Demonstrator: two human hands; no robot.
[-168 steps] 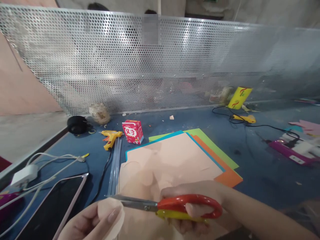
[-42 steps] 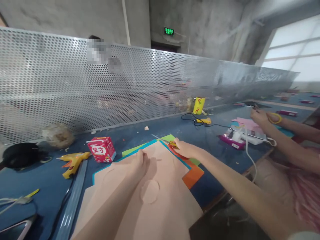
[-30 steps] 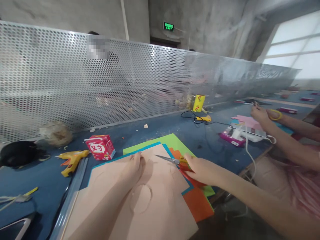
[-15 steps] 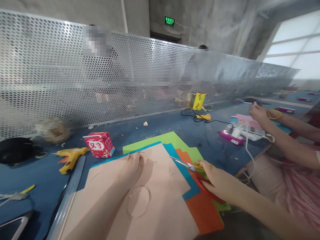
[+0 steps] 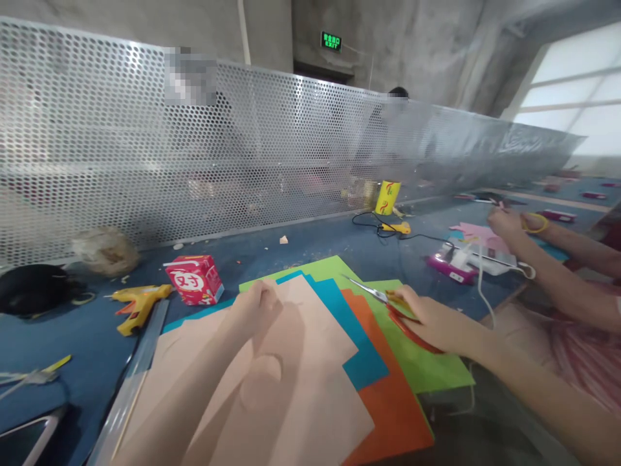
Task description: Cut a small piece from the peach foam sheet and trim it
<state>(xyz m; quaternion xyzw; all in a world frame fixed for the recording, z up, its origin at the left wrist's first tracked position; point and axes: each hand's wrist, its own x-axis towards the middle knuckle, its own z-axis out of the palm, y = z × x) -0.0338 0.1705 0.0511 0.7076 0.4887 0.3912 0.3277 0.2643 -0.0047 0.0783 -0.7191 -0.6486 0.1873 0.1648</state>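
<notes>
My left hand (image 5: 257, 309) rests with curled fingers on the far edge of a peach paper sheet (image 5: 301, 388), which has a round cut-out piece lying on it. Under the peach sheet fan out a blue sheet (image 5: 356, 349), an orange sheet (image 5: 388, 414) and a green sheet (image 5: 427, 369). My right hand (image 5: 431, 320) lies on the green sheet and grips red-handled scissors (image 5: 376, 294), blades pointing away to the left.
A red carton (image 5: 194, 279), a yellow glue gun (image 5: 138, 301) and glue sticks (image 5: 130, 382) lie left on the blue table (image 5: 320, 243). A perforated metal screen (image 5: 242, 149) runs along the back. Another person's arms (image 5: 543, 259) work at the right beside a purple device (image 5: 458, 265).
My right hand with the scissors has slid the coloured sheets out to the right, fanning green, orange and blue from under the peach sheet. My left hand stayed on the peach sheet, fingers now curled.
</notes>
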